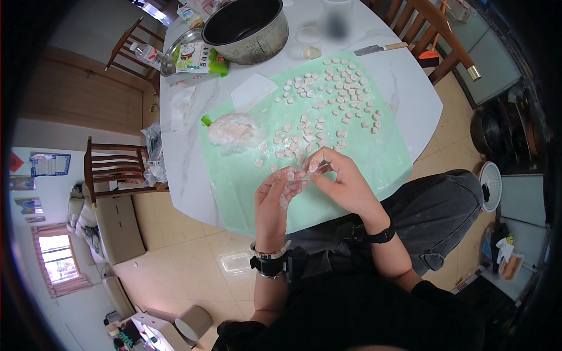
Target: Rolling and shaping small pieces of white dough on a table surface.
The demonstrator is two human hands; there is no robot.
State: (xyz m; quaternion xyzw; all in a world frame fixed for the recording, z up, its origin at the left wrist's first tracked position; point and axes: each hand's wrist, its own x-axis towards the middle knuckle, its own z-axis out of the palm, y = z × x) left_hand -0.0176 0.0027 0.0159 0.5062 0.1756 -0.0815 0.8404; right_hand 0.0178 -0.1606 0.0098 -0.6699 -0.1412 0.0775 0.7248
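Observation:
My left hand (276,188), palm turned up and dusted with white flour, has a small pale dough piece (290,176) at its thumb and fingers. Close by on the right, my right hand (342,180) is curled with thumb and forefinger near each other; whether anything is pinched there is too small to tell. Both hands are over a pale green mat (246,193). Just beyond the fingertips lie several cut dough pieces (288,152). Farther up the mat are many rounded dough pieces (347,85). A larger dough lump (235,131) in clear plastic wrap rests at the left.
A white dough scraper (253,91) lies at the mat's upper left. Behind it stand a dark metal pot (246,33), a green-and-white flour packet (199,58) and a metal tray (169,59). A clear cup (311,48) and a knife (378,49) are at the back right.

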